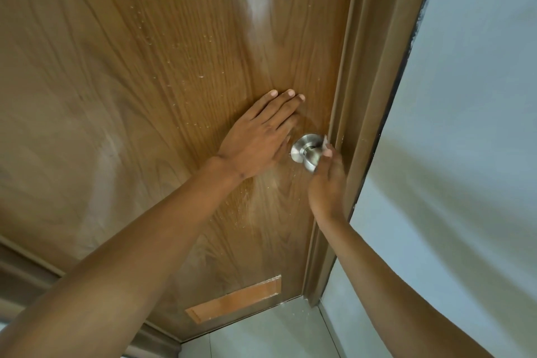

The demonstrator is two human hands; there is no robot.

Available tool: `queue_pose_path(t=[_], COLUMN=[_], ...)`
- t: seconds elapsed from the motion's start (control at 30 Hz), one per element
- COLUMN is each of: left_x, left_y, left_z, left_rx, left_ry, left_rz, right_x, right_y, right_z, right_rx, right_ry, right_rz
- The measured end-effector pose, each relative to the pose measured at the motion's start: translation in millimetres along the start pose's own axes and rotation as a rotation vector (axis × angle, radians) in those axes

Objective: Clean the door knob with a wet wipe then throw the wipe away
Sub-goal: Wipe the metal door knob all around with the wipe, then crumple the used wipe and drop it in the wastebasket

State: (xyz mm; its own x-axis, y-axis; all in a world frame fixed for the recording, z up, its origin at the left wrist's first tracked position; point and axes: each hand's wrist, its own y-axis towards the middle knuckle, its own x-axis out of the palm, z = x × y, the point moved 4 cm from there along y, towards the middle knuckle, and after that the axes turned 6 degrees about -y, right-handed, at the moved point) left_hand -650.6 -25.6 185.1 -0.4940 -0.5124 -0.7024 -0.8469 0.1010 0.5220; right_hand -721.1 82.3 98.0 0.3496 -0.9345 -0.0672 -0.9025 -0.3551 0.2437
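Observation:
A round silver door knob (305, 152) sits near the right edge of a brown wooden door (162, 73). My left hand (258, 132) lies flat on the door just left of the knob, fingers straight and pointing up. My right hand (327, 180) reaches up to the knob's right side and pinches a small white wet wipe (326, 143) against it. Only a scrap of the wipe shows above my fingers; the hand is blurred.
The brown door frame (357, 113) runs close along the knob's right side, with a pale wall (465, 125) beyond it. A lighter rectangular patch (235, 302) marks the door's lower part. Light tiled floor (261, 334) lies below.

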Motion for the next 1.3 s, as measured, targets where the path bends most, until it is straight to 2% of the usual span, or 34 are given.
queue_pose_path(t=[0.1, 0.2, 0.27, 0.37, 0.5, 0.57, 0.63, 0.73, 0.77, 0.83, 0.93, 1.03, 1.17, 1.3], left_x=[1, 2, 3, 3, 1, 5, 13, 24, 24, 21, 15, 1, -25, -52], left_y=[0, 1, 0, -5, -27, -45, -63, -88, -96, -115, -149, -191, -263, -335], left_z=[1, 3, 4, 10, 27, 36, 42, 55, 58, 62, 61, 50, 34, 32], left_rx=[-0.010, -0.024, -0.039, -0.075, -0.229, -0.383, -0.660, -1.120, -1.189, -1.260, -1.451, -1.584, -1.801, -1.853], left_ry=[-0.021, -0.038, -0.042, -0.100, -0.371, -0.617, -1.042, -1.800, -1.972, -2.167, -2.254, -2.208, -2.105, -1.980], left_rz=[-0.006, -0.018, -0.024, -0.010, 0.064, 0.072, 0.011, -0.043, -0.017, 0.052, 0.191, 0.309, 0.488, 0.365], right_x=[-3, -13, -20, -27, -34, -34, -28, -17, -11, 2, 22, 44, 77, 114], right_y=[1, 5, 9, 0, -19, -24, -28, -38, -42, -52, -74, -107, -168, -232], right_z=[5, 15, 17, 17, 11, 7, 4, 0, -2, -4, -5, -4, -4, -3], right_rx=[-0.425, -0.732, -0.875, -0.953, -0.814, -0.734, -0.596, -0.421, -0.409, -0.402, -0.331, -0.178, 0.175, 0.377], right_ry=[-0.236, -0.555, -0.692, -0.689, -0.375, -0.251, -0.174, -0.060, -0.069, -0.129, -0.168, -0.070, 0.176, 0.203], right_rz=[-0.055, -0.191, -0.281, -0.306, -0.289, -0.253, -0.228, -0.278, -0.303, -0.358, -0.420, -0.547, -0.746, -0.899])
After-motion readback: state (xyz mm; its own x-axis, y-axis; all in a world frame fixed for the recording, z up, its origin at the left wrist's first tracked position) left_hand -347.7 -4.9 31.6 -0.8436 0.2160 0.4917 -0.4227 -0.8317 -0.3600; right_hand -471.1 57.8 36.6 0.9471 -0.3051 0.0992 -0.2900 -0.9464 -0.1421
